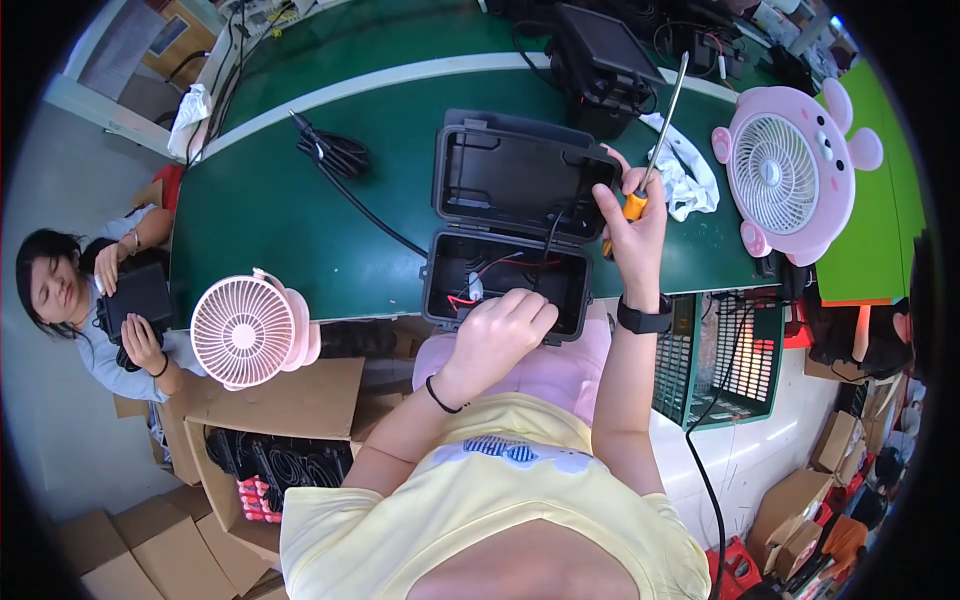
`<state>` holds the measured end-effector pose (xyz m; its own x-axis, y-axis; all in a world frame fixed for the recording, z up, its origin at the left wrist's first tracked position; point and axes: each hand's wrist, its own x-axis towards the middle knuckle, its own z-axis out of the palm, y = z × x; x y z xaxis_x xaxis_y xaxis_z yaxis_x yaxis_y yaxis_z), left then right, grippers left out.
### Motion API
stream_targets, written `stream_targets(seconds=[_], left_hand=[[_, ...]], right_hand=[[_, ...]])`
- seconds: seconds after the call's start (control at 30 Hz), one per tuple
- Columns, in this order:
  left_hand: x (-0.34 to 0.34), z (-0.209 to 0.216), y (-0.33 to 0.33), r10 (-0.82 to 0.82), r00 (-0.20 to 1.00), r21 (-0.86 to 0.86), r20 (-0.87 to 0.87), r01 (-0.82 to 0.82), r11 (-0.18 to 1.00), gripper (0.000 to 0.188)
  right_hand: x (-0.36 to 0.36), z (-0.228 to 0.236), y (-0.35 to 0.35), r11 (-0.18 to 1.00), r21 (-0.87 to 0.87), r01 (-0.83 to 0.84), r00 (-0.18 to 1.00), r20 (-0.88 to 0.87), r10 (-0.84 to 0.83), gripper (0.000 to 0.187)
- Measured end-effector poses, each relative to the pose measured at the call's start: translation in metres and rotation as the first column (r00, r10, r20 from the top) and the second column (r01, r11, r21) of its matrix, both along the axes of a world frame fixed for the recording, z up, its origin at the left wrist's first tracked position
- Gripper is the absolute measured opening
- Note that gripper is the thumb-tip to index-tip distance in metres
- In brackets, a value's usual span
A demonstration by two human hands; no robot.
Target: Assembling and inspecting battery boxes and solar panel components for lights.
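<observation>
An open black plastic case lies at the table's front edge, its lid (515, 180) tipped back and its base (450, 250) toward me. Inside the base are thin red and black wires and a small white connector (475, 284). My left hand (503, 335) is closed over the near rim of the base, fingers curled; whatever they pinch is hidden. A screwdriver (636, 205) with an orange-and-black handle is gripped in my right hand (640, 235), its long shaft pointing up and away. That hand is beside the lid's right edge.
A black cable (375, 218) runs left from the case to a coiled bundle (335, 152). Fans stand left (243, 330) and right (775, 170). Behind are a black device (605, 65) and white crumpled wrap (690, 180). Below are a green crate (675, 360) and carton (290, 395); a co-worker (120, 300) sits left.
</observation>
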<state>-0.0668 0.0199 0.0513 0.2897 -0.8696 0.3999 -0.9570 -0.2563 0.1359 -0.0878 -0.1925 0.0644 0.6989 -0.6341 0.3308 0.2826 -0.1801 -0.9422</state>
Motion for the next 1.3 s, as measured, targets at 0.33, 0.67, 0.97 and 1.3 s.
stream_targets(seconds=[0.33, 0.67, 0.97, 1.3], left_hand=[[-0.003, -0.005, 0.004, -0.010, 1.000, -0.024, 0.019, 0.010, 1.000, 0.019], [-0.007, -0.011, 0.003, 0.044, 0.995, -0.097, 0.093, -0.035, 0.995, 0.011], [-0.012, -0.030, 0.006, 0.065, 0.982, -0.185, 0.177, -0.031, 0.982, 0.012], [-0.022, -0.041, 0.002, 0.113, 0.962, -0.261, 0.250, -0.045, 0.964, 0.009]], right_hand=[[-0.002, -0.017, -0.001, 0.996, 0.094, 0.001, 0.999, 0.044, -0.005, 0.034], [-0.003, -0.012, 0.004, 0.999, 0.050, -0.017, 0.998, 0.063, 0.014, 0.032], [-0.012, -0.012, 0.009, 1.000, 0.008, 0.024, 0.998, 0.051, -0.024, 0.031], [-0.020, 0.008, 0.016, 0.997, -0.016, -0.073, 0.983, 0.170, 0.074, 0.036]])
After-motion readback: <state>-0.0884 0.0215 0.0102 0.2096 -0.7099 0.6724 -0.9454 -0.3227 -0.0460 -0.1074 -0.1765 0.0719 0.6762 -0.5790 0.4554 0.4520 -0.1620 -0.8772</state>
